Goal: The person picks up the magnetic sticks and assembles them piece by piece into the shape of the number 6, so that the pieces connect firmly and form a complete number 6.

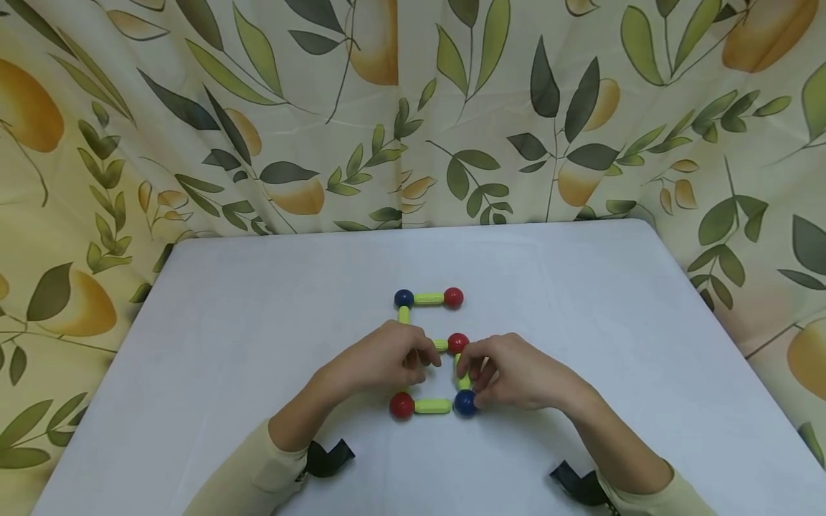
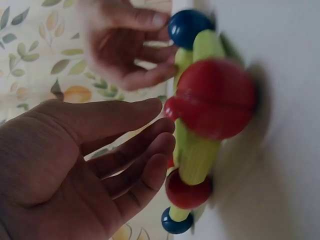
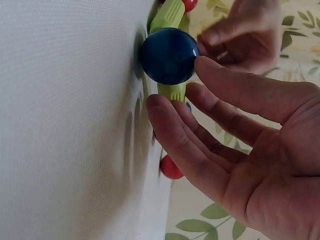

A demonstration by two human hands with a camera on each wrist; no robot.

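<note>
Magnetic balls and yellow-green rods lie joined on the table in a figure with several bends. My right hand [image 1: 519, 373] is at its near right corner. There my thumb touches a blue ball [image 3: 170, 56], and my fingers bend about the green rod [image 1: 463, 378] beside it. A small gap parts this ball from the near rod [image 1: 432, 406], which joins a red ball [image 1: 402, 405]. My left hand [image 1: 387, 358] hovers over the figure's left side with loosely bent fingers and nothing in its grasp; it hides part of the rods there. Another red ball [image 1: 458, 343] sits between the hands.
At the far end, a blue ball [image 1: 404, 299] and a red ball [image 1: 454, 298] are linked by a rod [image 1: 429, 299]. The white table [image 1: 271, 287] ends at a curtain [image 1: 477, 143] printed with leaves and fruit. Black straps [image 1: 329, 459] hang at both wrists.
</note>
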